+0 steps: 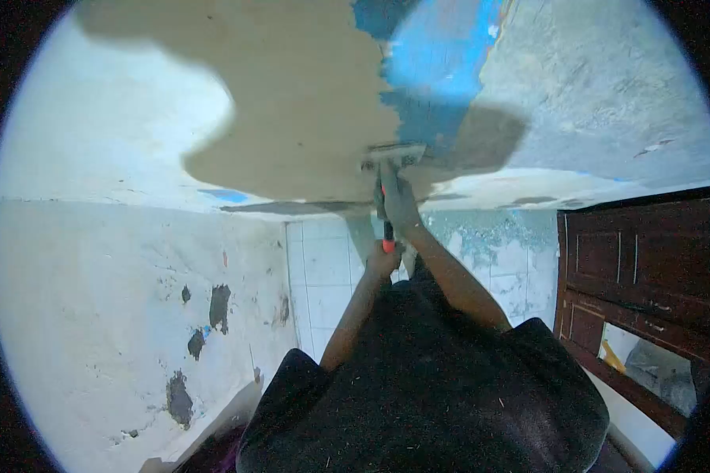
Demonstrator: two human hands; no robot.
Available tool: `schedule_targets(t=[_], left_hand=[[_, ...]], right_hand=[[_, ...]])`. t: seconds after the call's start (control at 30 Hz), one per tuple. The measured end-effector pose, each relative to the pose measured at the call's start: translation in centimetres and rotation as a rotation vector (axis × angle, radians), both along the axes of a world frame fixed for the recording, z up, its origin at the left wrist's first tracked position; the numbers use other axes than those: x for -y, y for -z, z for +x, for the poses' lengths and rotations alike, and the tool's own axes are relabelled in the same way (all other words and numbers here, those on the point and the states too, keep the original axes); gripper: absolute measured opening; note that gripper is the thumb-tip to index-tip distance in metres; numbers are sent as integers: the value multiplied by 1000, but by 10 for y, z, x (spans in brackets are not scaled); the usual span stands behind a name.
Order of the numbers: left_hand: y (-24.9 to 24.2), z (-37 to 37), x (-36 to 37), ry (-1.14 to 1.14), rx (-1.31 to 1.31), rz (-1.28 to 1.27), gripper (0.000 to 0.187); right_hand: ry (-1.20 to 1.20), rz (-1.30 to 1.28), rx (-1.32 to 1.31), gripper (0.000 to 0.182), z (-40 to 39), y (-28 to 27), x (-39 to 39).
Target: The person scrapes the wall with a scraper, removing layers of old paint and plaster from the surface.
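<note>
A wide-bladed scraper (393,155) with a red and black handle is held up against the wall (292,150). Around the upper handle, close behind the blade, my right hand (400,206) is closed. My left hand (384,258) grips the handle's lower end by its red tip. The blade appears to touch the wall just below a strip of blue paint (438,71); to the strip's left is bare, beige-grey surface. My fingers partly hide the handle.
To the left stands a pale wall (134,299) with several dark, chipped patches. Dark wooden furniture (647,252) with panels is on the right, with a plastic-like bundle (659,370) in its opening. White floor tiles (319,256) lie below.
</note>
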State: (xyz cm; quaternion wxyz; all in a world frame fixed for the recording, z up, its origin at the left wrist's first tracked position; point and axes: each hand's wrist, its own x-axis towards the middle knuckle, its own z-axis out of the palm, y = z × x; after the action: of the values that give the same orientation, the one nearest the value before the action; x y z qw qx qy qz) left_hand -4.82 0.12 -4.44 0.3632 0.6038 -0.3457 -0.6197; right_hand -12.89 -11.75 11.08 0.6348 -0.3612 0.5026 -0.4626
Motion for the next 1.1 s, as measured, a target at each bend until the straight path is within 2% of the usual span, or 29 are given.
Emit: schedule_targets(t=[0.03,0.07,0.13,0.17,0.2,0.27,0.37,0.4,0.5,0.53,0.6,0.63,0.67,0.7,0.77,0.8,0.87,0.9,0.97,1.03,1.1], left_hand=[[25,-1,-1,-74,58,-34,26],[-23,8,7,365,275,135,26],[30,12,-18,63,-23,62,26],[24,15,-17,123,33,106,26],[5,12,-17,125,36,113,26],[-56,-1,-3,8,86,185,22],[-91,-4,6,13,-4,172,20],[-98,-1,11,93,34,147,20],[-43,6,9,182,110,-8,22],[-49,-1,4,7,140,23,22],[-33,-3,-5,49,164,-43,22],[-52,-5,2,88,193,-95,23],[-73,-6,1,251,300,101,21],[-62,-9,-7,178,151,-80,21],[-23,-12,-32,-28,-149,-8,21],[-26,-13,-36,-15,-149,-13,21],[-45,-18,-37,-60,-43,-104,27],[-47,-20,-40,-60,-133,-170,34],[-64,-26,-36,-114,-70,-189,43],[-36,-20,-42,-104,-64,-226,43],[-18,-16,-43,-95,-58,-271,43]], right_hand=[[22,29,-75,49,3,19,1],[11,97,39,50,1,23,-7],[41,72,42,51,1,23,-11],[64,52,45,51,2,23,-14],[32,109,30,50,0,11,-12],[32,58,74,49,0,-14,-9],[-6,-3,196,44,-4,-39,-8],[-8,-5,202,42,-4,-41,-8],[-23,-28,121,36,-6,-35,-17],[-1,-18,94,31,-4,-13,-24],[27,-21,63,27,-6,16,-30],[33,-21,168,25,-7,26,-34],[38,-19,274,23,-8,36,-36],[43,-16,278,23,-8,42,-40],[43,-13,140,23,-11,49,-39],[9,-55,283,26,-13,38,-38],[29,-1,259,27,-12,38,-39],[37,64,240,27,-12,39,-40],[43,21,210,28,-9,40,-39],[84,41,74,33,-4,42,-41],[116,13,47,36,3,56,-36]])
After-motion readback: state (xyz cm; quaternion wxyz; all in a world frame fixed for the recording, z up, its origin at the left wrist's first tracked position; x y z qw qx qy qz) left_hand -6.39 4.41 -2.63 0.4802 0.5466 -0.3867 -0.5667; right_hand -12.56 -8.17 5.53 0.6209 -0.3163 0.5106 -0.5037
